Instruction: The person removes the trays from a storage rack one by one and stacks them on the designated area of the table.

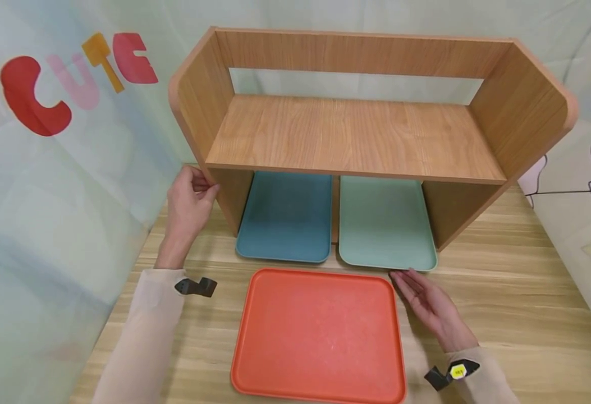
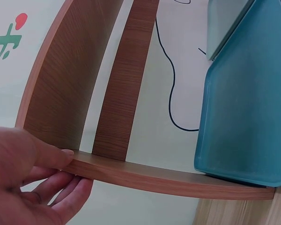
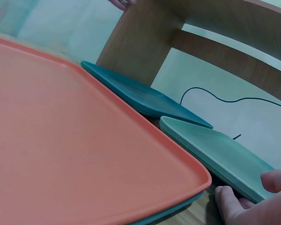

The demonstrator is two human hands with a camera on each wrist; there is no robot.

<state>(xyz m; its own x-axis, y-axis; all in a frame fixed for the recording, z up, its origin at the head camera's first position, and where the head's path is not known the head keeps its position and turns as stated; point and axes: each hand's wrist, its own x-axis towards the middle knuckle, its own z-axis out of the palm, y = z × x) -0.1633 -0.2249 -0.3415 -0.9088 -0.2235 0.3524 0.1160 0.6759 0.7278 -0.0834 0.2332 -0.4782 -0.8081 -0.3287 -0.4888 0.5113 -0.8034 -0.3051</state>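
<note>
A wooden two-tier shelf [image 1: 356, 137] stands on the table. At its left side panel [image 2: 168, 183] my left hand [image 1: 190, 207] pinches the front edge between thumb and fingers. Under the shelf board lie a blue tray [image 1: 287, 219] and, to its right, a light green tray [image 1: 386, 224]. My right hand [image 1: 429, 303] is at the light green tray's front right edge, palm turned up and fingers fairly straight. In the right wrist view its thumb [image 3: 275, 180] is by that tray's rim; whether it touches is unclear.
An orange-red tray [image 1: 317, 336] lies in front of the shelf, with a teal rim [image 3: 171, 209] showing beneath it in the right wrist view. Fabric walls [image 1: 73, 224] with printed letters enclose the wooden table [image 1: 517, 297] at the sides and back.
</note>
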